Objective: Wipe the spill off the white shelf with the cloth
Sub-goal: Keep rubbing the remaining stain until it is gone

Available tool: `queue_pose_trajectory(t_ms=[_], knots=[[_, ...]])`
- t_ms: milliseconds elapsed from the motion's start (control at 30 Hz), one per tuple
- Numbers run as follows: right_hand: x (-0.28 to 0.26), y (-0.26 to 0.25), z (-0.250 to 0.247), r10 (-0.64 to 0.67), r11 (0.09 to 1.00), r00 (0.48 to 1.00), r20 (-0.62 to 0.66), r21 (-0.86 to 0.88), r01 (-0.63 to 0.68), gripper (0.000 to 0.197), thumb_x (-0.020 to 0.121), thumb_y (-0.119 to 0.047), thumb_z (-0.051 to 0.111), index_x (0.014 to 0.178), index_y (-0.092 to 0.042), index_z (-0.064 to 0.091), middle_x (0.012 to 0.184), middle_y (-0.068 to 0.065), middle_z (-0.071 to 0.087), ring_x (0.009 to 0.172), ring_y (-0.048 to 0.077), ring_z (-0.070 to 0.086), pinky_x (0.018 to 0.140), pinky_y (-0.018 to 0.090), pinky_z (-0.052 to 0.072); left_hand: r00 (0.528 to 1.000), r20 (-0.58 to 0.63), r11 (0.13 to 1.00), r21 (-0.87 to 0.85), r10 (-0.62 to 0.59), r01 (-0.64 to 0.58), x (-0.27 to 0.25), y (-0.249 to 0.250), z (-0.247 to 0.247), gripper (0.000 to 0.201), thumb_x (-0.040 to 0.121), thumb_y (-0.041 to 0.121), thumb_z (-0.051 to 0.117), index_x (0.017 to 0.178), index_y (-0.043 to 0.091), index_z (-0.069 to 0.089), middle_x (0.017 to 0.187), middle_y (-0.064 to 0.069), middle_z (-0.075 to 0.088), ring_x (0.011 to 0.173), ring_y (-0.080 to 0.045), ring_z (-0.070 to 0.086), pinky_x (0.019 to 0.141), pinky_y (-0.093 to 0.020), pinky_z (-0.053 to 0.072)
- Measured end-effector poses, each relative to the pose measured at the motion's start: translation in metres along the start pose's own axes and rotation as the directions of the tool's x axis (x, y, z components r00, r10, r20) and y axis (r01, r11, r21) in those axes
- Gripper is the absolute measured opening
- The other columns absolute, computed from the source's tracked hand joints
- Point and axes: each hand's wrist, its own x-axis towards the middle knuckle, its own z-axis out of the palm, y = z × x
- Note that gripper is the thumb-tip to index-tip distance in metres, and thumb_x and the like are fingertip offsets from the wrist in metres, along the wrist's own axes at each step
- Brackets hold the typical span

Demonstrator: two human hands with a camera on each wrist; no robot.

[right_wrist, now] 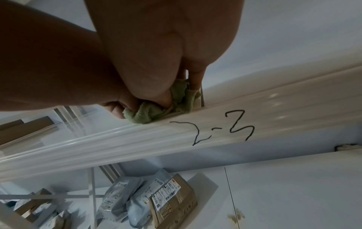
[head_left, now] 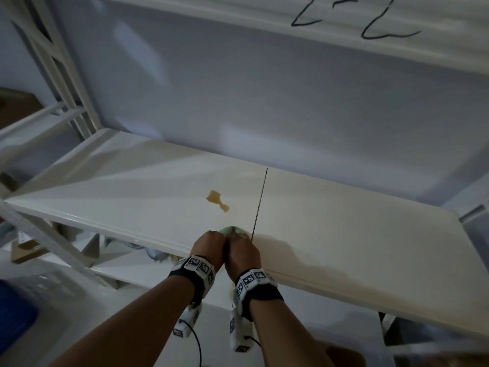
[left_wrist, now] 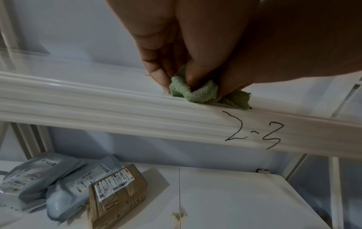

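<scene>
A yellowish-brown spill (head_left: 217, 200) lies on the white shelf (head_left: 344, 223), just left of a dark seam (head_left: 260, 200) between its two boards. A crumpled green cloth (head_left: 233, 231) sits at the shelf's front edge, a short way nearer than the spill. Both hands are pressed together over it. My left hand (head_left: 211, 241) pinches the cloth (left_wrist: 195, 93) between thumb and fingers. My right hand (head_left: 243, 249) grips the other part of the cloth (right_wrist: 156, 113). Most of the cloth is hidden under the hands in the head view.
The shelf's front rail (left_wrist: 254, 131) bears the handwritten mark "2-3". A brown parcel (left_wrist: 117, 190) and grey mailing bags (left_wrist: 39, 178) lie on the lower shelf, with a small stain (left_wrist: 179, 215) there. An upper shelf beam (head_left: 344, 22) hangs overhead; frame uprights (head_left: 53, 62) stand left.
</scene>
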Motion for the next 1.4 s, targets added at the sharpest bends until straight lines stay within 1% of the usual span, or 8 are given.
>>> queue_pose_trajectory(t_ms=[300, 467, 733, 900, 1067, 1167, 1300, 1400], knots=[[0.028, -0.001, -0.010, 0.016, 1.000, 1.000, -0.002, 0.020, -0.016, 0.024, 0.094, -0.015, 0.043, 0.101, -0.018, 0.066, 0.103, 0.004, 0.070, 0.094, 0.025, 0.069, 0.078, 0.035, 0.056, 1.000, 0.015, 1.000, -0.019, 0.000, 0.000, 0.027, -0.005, -0.014, 0.023, 0.086, 0.005, 0.043, 0.083, 0.007, 0.065, 0.093, -0.011, 0.068, 0.087, -0.027, 0.066, 0.071, -0.032, 0.051], [0.053, 0.000, -0.016, 0.016, 1.000, 1.000, -0.007, 0.018, -0.016, 0.025, 0.095, -0.015, 0.043, 0.106, -0.015, 0.066, 0.108, 0.006, 0.069, 0.099, 0.026, 0.067, 0.082, 0.036, 0.056, 1.000, 0.004, 0.999, -0.038, 0.013, -0.013, 0.053, -0.008, -0.024, 0.023, 0.088, 0.004, 0.042, 0.088, 0.006, 0.065, 0.097, -0.012, 0.067, 0.090, -0.027, 0.066, 0.073, -0.031, 0.051], [0.097, 0.008, -0.019, 0.076, 0.988, 0.993, -0.091, 0.143, -0.062, 0.022, 0.097, -0.027, 0.044, 0.100, -0.021, 0.066, 0.104, 0.000, 0.070, 0.095, 0.023, 0.067, 0.082, 0.035, 0.055, 0.999, 0.020, 0.994, -0.103, 0.029, -0.026, 0.093, -0.008, -0.049, 0.025, 0.093, 0.004, 0.042, 0.098, 0.000, 0.066, 0.102, -0.017, 0.068, 0.096, -0.033, 0.065, 0.079, -0.037, 0.051], [0.119, 0.010, -0.022, 0.133, 0.986, 0.991, -0.008, 0.105, -0.131, 0.024, 0.097, -0.029, 0.045, 0.100, -0.023, 0.068, 0.102, -0.001, 0.070, 0.096, 0.022, 0.067, 0.082, 0.033, 0.054, 0.999, -0.003, 0.992, -0.121, 0.041, -0.041, 0.109, -0.009, -0.053, 0.026, 0.094, 0.005, 0.040, 0.102, 0.001, 0.064, 0.106, -0.017, 0.067, 0.099, -0.033, 0.064, 0.077, -0.035, 0.049], [0.122, 0.012, -0.021, 0.071, 0.994, 0.997, -0.042, 0.090, -0.067, 0.024, 0.096, -0.034, 0.046, 0.109, -0.029, 0.066, 0.112, -0.006, 0.068, 0.103, 0.018, 0.065, 0.086, 0.032, 0.053, 0.997, 0.001, 0.996, -0.057, 0.073, -0.073, 0.109, -0.007, -0.059, 0.027, 0.094, 0.003, 0.039, 0.102, 0.000, 0.064, 0.107, -0.017, 0.067, 0.101, -0.033, 0.063, 0.082, -0.037, 0.049], [0.121, 0.013, -0.023, 0.034, 0.998, 0.998, -0.043, 0.045, -0.032, 0.027, 0.096, -0.031, 0.045, 0.114, -0.027, 0.065, 0.117, -0.003, 0.068, 0.107, 0.020, 0.065, 0.088, 0.034, 0.053, 0.997, -0.006, 0.995, -0.071, 0.074, -0.075, 0.106, -0.006, -0.062, 0.027, 0.095, 0.004, 0.038, 0.106, 0.000, 0.063, 0.110, -0.019, 0.066, 0.103, -0.034, 0.063, 0.082, -0.038, 0.049], [0.116, 0.011, -0.027, 0.034, 0.998, 0.999, 0.020, -0.051, -0.033, 0.028, 0.099, -0.023, 0.043, 0.115, -0.017, 0.065, 0.117, 0.007, 0.067, 0.106, 0.027, 0.065, 0.088, 0.035, 0.053, 0.997, -0.026, 0.994, -0.080, 0.071, -0.073, 0.095, -0.005, -0.066, 0.029, 0.096, 0.003, 0.038, 0.112, 0.000, 0.061, 0.113, -0.019, 0.066, 0.106, -0.034, 0.062, 0.086, -0.038, 0.049], [0.103, 0.011, -0.028, 0.026, 0.997, 0.999, 0.018, -0.080, -0.025, 0.026, 0.097, -0.016, 0.042, 0.112, -0.015, 0.064, 0.114, 0.009, 0.067, 0.103, 0.028, 0.066, 0.084, 0.035, 0.054, 0.998, -0.021, 0.995, -0.081, 0.057, -0.059, 0.083, -0.004, -0.063, 0.027, 0.094, 0.002, 0.040, 0.109, 0.000, 0.062, 0.109, -0.019, 0.067, 0.103, -0.035, 0.063, 0.083, -0.038, 0.050]])
